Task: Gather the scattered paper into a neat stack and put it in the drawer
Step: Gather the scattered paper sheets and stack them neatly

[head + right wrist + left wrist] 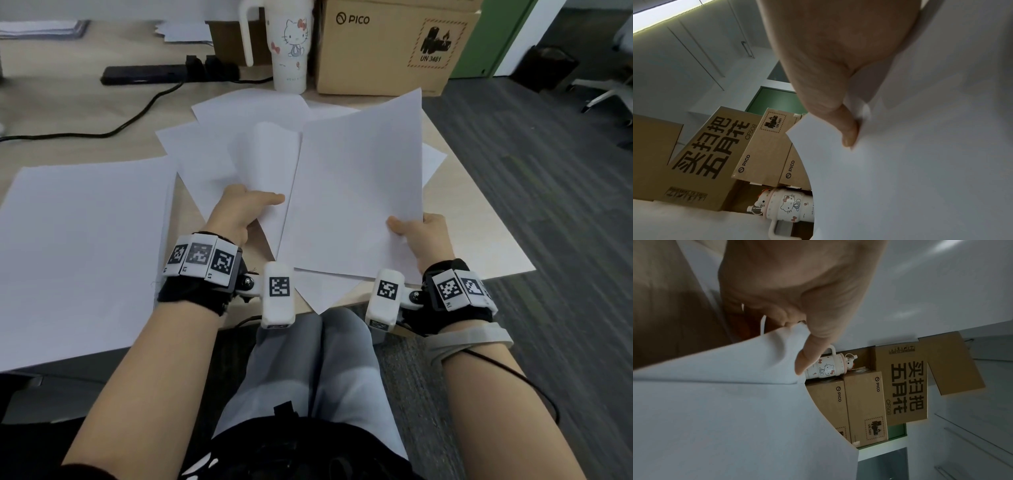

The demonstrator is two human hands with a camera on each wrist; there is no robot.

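Each hand holds white paper above the near edge of the surface (486,246). The left hand (239,212), at the centre of the head view, pinches a sheet (263,161) at its lower edge, thumb on top and the other fingers underneath; the sheet curls over at its far end. In the left wrist view the thumb (813,345) presses down on a fold of that paper. The right hand (424,236), lower right of centre, pinches a second sheet (359,185) near its lower right corner, again with the thumb on top. That sheet stands tilted up and fairly flat.

More loose sheets (246,109) lie fanned and overlapping on the surface behind the hands, and a broad spread of paper (82,246) covers the left of the frame. One sheet corner (318,298) hangs over the near edge. No drawer shows in any view.

The paper looks light, thin and limp: held by one edge it droops and curls, as the left sheet does. It probably slides easily sheet over sheet, and would crease if squeezed hard. Holding the gathered sheets by both long edges should keep them flat, and tapping one short edge on the surface should square them.

A cardboard box (394,44) at the upper right reads "PICO" and carries a hatched label with "UN 3481". The wrist views show a larger box (701,154) with big Chinese characters and "CF508". A white tumbler (291,48) beside the box bears a Hello Kitty cartoon. A black power strip (154,73) lies at the upper left.
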